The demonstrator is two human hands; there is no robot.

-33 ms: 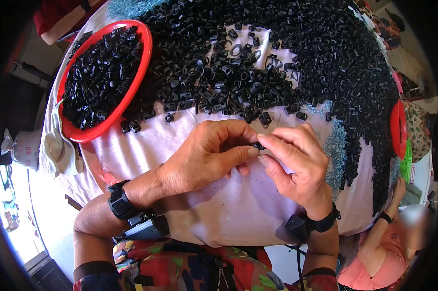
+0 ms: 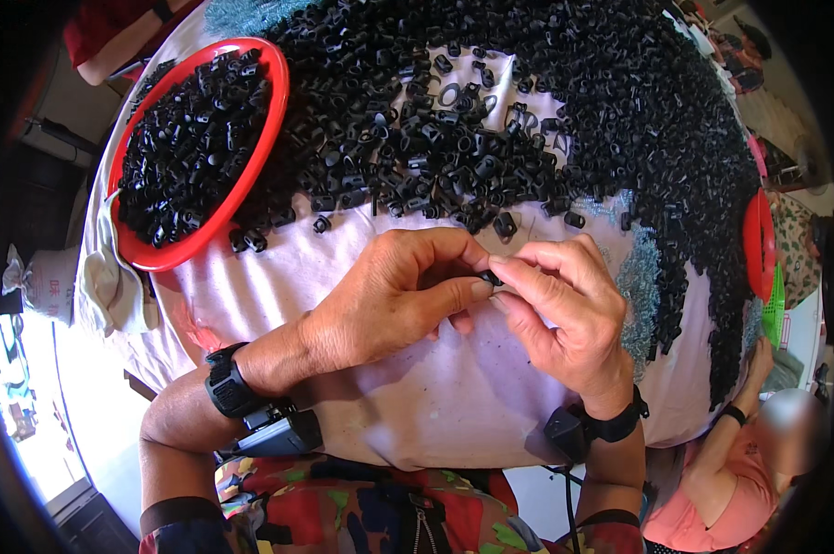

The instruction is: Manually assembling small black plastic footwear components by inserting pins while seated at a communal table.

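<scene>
Over pink cloth [image 2: 389, 415], pinching one small part [image 2: 488, 276] between left hand [image 2: 380, 300] and right hand [image 2: 574, 319], with black pieces [image 2: 472, 157] beyond the grip, red basin [image 2: 281, 102] leftward.

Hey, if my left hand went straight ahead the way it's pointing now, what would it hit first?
Most likely the fingertips of your right hand, just beyond the small black piece at your left hand's fingertips. The exact gap is hard to judge from this view.
</scene>
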